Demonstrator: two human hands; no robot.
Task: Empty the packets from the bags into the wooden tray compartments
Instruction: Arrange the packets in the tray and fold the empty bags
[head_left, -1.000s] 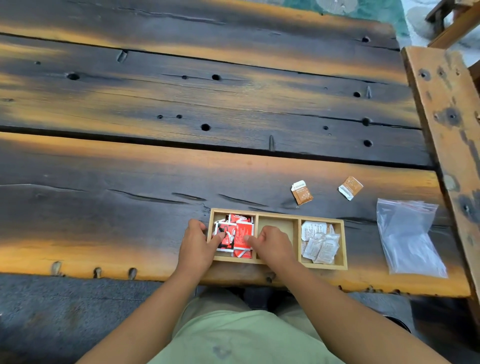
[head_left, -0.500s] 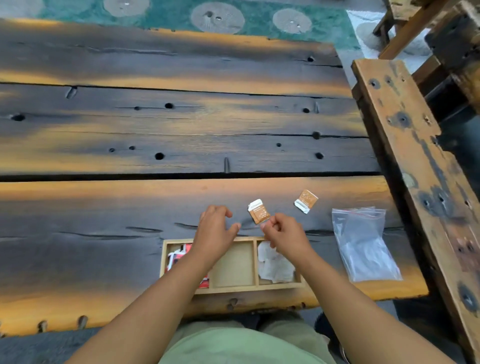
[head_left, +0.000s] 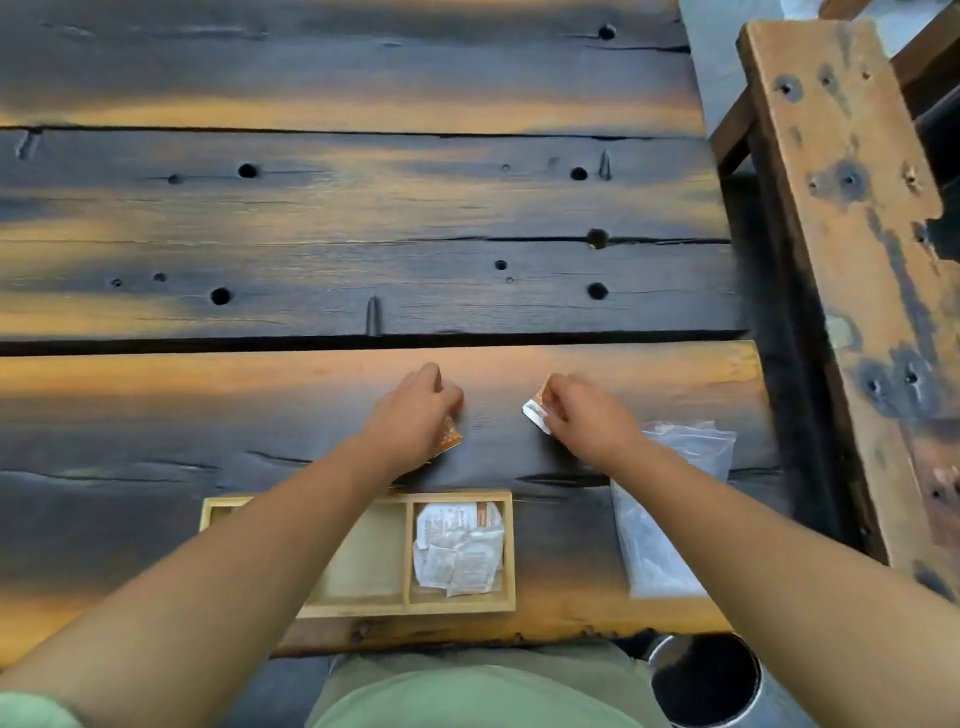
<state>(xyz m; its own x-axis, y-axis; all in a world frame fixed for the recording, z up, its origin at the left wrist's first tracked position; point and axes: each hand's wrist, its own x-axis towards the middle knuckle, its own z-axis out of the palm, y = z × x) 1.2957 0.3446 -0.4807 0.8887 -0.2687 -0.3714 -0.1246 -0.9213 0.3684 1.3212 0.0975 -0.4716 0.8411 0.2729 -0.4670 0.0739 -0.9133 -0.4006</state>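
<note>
- Since half a second ago both hands have gone forward past the wooden tray (head_left: 457, 608) onto the bare plank; before that they were over its far edge.
- Left hand (head_left: 415, 415): fingers curled down on an orange packet (head_left: 451, 435), of which only a corner shows at the heel of the hand. Earlier this packet lay free between the two hands.
- Right hand (head_left: 582, 415): fingertips pinched on a second orange packet (head_left: 535, 408), its white end tilted up off the wood. Earlier it lay flat, further right, untouched.
- The hands are apart, bare plank between them.
- Tray sits nearer the body than both hands, under the left forearm.
- Right compartment: a heap of white packets (head_left: 457, 551), one with an orange edge near the top.
- Middle compartment: bare wood where visible; part covered by the forearm.
- Left compartment: almost wholly hidden by the forearm; contents not readable now.
- Clear zip bag (head_left: 670, 519) lies flat under and beside the right forearm, just right of the tray; contents cannot be made out.
</note>
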